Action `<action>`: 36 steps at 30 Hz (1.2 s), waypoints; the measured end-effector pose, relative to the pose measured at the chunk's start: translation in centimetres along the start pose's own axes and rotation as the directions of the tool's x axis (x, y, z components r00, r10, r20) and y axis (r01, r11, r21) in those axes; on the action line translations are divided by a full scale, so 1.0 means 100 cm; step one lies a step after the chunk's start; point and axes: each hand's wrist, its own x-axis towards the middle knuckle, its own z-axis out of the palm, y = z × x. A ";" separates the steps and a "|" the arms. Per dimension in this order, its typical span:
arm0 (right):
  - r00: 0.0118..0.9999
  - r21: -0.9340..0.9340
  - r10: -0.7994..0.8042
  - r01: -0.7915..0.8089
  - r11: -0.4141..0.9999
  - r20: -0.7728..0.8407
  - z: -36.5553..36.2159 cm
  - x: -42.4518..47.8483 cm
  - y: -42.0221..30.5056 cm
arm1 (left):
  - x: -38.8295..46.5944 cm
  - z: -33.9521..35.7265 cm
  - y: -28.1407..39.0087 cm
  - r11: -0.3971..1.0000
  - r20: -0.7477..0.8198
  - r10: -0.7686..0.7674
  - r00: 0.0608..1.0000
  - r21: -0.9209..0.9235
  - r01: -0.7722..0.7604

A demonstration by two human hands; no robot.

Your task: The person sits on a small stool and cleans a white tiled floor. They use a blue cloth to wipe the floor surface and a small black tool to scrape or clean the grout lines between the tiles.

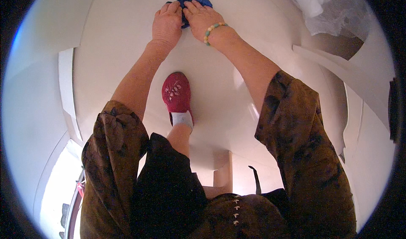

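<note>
Both my hands are on a dark blue cloth (pixel 197 0) at the top centre, low over the pale floor (pixel 215 93). My left hand (pixel 167 24) lies over the cloth's left part, its fingers bent and bunched on it. Beside it, my right hand (pixel 203 20) presses on the cloth's right part, with a beaded bracelet (pixel 207 35) at the wrist. Part of the cloth is hidden beneath the fingers. Below the hands, a red slipper (pixel 176 93) with a pale leaf pattern is on my foot, over a light grey sock (pixel 183 120).
Translucent plastic sheeting (pixel 336 16) hangs or lies at the upper right, near a pale curved edge (pixel 320 54). A white upright edge (pixel 66 80) stands at the left. Bright light enters at the lower left. A thin dark strap or cord (pixel 256 178) shows at the lower centre.
</note>
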 end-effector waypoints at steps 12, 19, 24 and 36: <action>0.973 -0.039 0.131 -0.125 0.991 0.190 0.038 -0.185 -0.023 | -0.120 0.026 0.082 0.914 0.319 0.302 0.898 -0.365 -0.178; 0.985 -0.252 0.058 -0.098 0.963 -0.161 0.003 -0.036 0.094 | 0.055 0.025 0.045 0.979 0.049 0.180 0.982 0.091 -0.184; 0.992 -0.174 0.112 -0.102 0.979 0.049 -0.034 0.011 0.124 | 0.107 0.029 0.035 0.992 0.032 0.101 0.994 0.073 -0.104; 0.921 0.077 0.241 -0.276 0.958 0.308 0.044 -0.254 -0.018 | -0.131 0.029 0.140 0.872 0.426 0.479 0.768 -0.132 -0.471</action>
